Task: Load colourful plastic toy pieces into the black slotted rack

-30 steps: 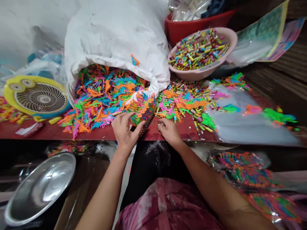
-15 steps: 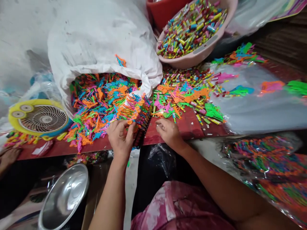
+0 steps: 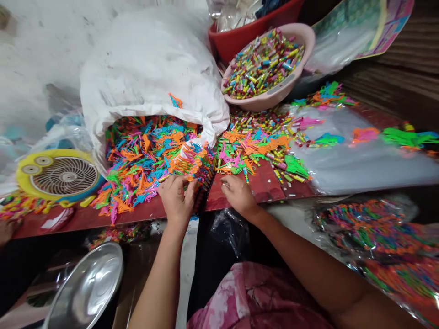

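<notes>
Beside the near end of a dark rack (image 3: 205, 188), my left hand (image 3: 176, 197) has its fingers curled and its thumb against the front. What lies inside its grip is hidden. Packed upright in that rack are rows of small colourful plastic pieces (image 3: 195, 160) with orange round tops. My right hand (image 3: 239, 194) hovers over the red tabletop (image 3: 262, 180), just right of the rack, with thumb and forefinger pinched; anything between them is too small to make out. Beyond it lie loose plastic toy pieces (image 3: 236, 157) in green, orange and pink.
A white sack (image 3: 154, 68) spills a heap of plastic pieces (image 3: 144, 151). A pink basin (image 3: 307, 45) holds short coloured tubes, before a red tub (image 3: 229, 43). Clear plastic sheets (image 3: 343, 160) lie right; a yellow fan (image 3: 65, 176) stands left. A metal bowl (image 3: 89, 283) sits below.
The view has tilted and shifted, so the basin and sack appear lower. Both hands stay in nearly the same place by the rack, the right one still pinched.
</notes>
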`<act>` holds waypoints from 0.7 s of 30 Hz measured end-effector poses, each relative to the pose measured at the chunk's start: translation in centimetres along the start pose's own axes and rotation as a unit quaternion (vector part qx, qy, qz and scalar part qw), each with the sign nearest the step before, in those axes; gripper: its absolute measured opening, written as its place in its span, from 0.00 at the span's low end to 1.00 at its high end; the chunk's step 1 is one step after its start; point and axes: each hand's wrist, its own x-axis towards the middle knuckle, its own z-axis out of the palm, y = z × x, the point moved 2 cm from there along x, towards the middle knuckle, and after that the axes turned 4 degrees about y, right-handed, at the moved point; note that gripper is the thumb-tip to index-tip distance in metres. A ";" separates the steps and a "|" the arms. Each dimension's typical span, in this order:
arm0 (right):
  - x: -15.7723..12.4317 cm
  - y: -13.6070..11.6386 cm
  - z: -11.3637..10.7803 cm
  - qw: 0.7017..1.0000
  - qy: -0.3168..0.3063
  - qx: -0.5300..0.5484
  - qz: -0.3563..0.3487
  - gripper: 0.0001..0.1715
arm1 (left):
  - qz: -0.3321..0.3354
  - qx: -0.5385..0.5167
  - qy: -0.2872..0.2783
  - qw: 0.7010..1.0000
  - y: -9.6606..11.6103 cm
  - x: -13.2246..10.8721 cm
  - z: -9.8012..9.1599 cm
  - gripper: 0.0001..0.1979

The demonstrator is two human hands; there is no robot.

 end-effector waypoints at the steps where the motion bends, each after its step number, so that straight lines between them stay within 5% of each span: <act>1: 0.1 0.0 -0.2 1.000 -0.005 0.014 0.011 0.10 | -0.004 -0.004 0.004 1.000 0.2 0.0 -0.1 0.10; 5: 0.5 0.3 -2.4 0.999 -0.009 0.019 0.050 0.12 | 0.002 -0.020 0.033 0.999 0.3 0.6 -0.7 0.11; 11: 1.1 1.2 -7.4 0.992 0.008 -0.115 0.059 0.09 | 0.036 -0.030 0.013 0.999 -0.2 1.8 -0.9 0.09; 21: 2.2 0.0 -7.6 0.931 -0.020 -0.362 0.035 0.11 | 0.025 -0.024 0.013 0.999 -0.1 2.1 -1.5 0.11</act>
